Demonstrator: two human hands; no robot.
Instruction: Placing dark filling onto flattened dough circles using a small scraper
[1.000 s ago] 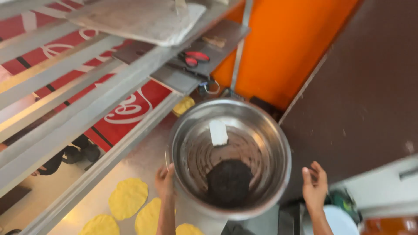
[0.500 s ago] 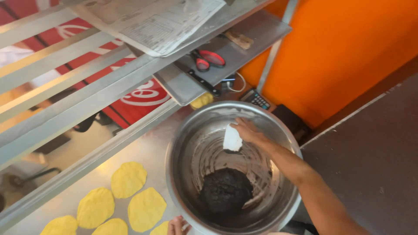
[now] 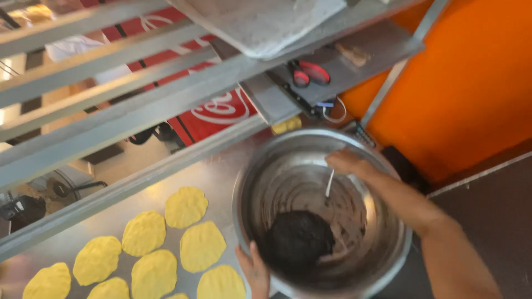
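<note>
A large steel mixing bowl (image 3: pixel 249 171) stands on the metal counter with a lump of dark, almost black dough (image 3: pixel 296 241) in its bottom. My left hand (image 3: pixel 255 271) grips the bowl's near rim. My right hand (image 3: pixel 346 163) reaches in over the far rim and holds a thin white scraper (image 3: pixel 329 184) edge-on against the smeared inner wall. Several flat yellow dough discs (image 3: pixel 185 206) lie on the counter to the left of the bowl.
A steel rack with slanted rails (image 3: pixel 111 111) hangs overhead at the left. Red-handled scissors (image 3: pixel 310 72) lie on a small shelf above the bowl. An orange wall (image 3: pixel 476 83) is at the right, a dark surface (image 3: pixel 499 210) below it.
My right hand went from outside the bowl into it and took the white scraper, which now stands edge-on. My left hand shifted to the near rim. The view moved left, showing more yellow discs.
</note>
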